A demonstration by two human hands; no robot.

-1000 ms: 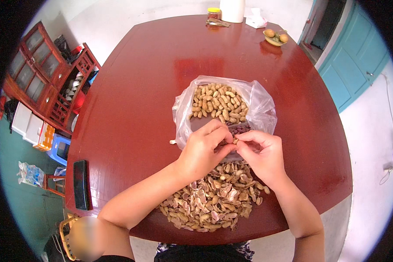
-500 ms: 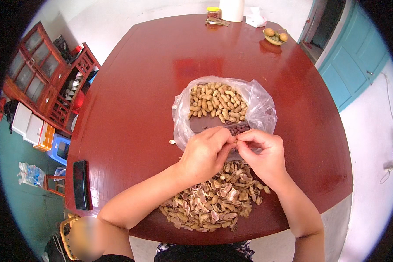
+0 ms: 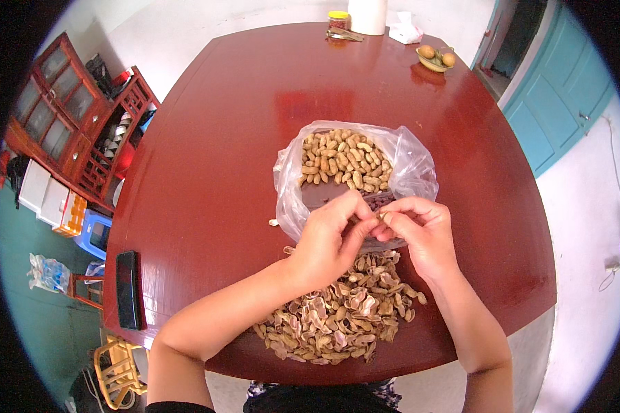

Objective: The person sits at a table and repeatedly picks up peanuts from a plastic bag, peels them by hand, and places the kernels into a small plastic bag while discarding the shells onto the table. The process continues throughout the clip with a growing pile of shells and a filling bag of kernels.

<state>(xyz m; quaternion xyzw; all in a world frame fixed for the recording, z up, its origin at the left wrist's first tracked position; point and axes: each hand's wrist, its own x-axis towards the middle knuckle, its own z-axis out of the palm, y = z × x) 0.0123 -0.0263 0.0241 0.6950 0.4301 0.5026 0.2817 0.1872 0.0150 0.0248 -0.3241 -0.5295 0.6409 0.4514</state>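
Observation:
Over the near edge of a clear plastic bag (image 3: 415,155), the fingertips of my two hands meet at a small peanut (image 3: 381,215). My right hand (image 3: 426,234) pinches it between thumb and forefinger. On its other side my left hand (image 3: 331,237) has thumb and forefinger drawn together; its fingertips partly cover the nut. Whole unshelled peanuts (image 3: 344,158) fill the far part of the bag. Dark purple shelled kernels (image 3: 379,199) lie just beyond my fingers, partly hidden by them. Below my hands, a heap of broken peanut shells (image 3: 337,320) spreads on the table.
The red-brown table (image 3: 207,172) carries a black phone (image 3: 127,289) at the left edge. A yellow-lidded jar (image 3: 338,20), a white tissue pack (image 3: 406,31) and a bowl of round fruit (image 3: 434,60) stand at the far end. A wooden chair (image 3: 119,372) stands at lower left.
My fingers have shifted around the peanut; my left forefinger is more bent and raised, and my right fingers have turned slightly. The bag, nuts and shell heap look the same.

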